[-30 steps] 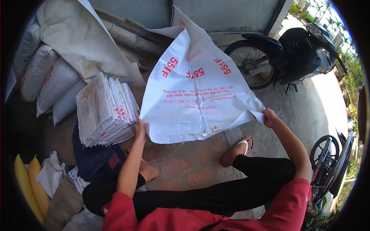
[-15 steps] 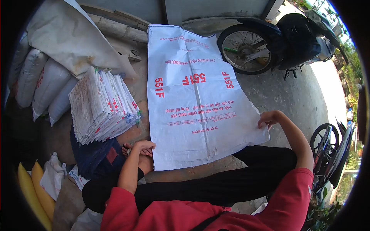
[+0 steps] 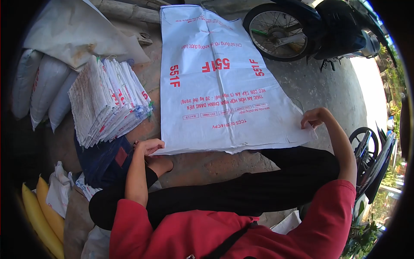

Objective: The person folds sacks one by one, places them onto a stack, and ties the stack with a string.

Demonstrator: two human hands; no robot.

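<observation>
Spread flat before me is a large white sack (image 3: 207,103) with red print reading 551F, upside down from my side. My left hand (image 3: 150,147) pinches its near left corner, fingers closed on the edge. At the near right corner my right hand (image 3: 314,118) grips the sack's side, its fingertips curled around the material. The near edge between the hands is lifted slightly and curls. To the left stands a thick stack of folded white sacks (image 3: 108,101), resting partly on dark blue cloth (image 3: 105,162).
A motorbike wheel (image 3: 278,32) stands close to the sack's far right side. Another motorbike (image 3: 366,159) is at the right. Full white sacks (image 3: 43,86) lean at the left under a pale sheet (image 3: 82,30). Yellow bags (image 3: 41,216) lie lower left.
Both hands have drawn the sack's near corners outward, the right hand moving farther right. The near edge has risen and curled, and the whole view has shifted with my head.
</observation>
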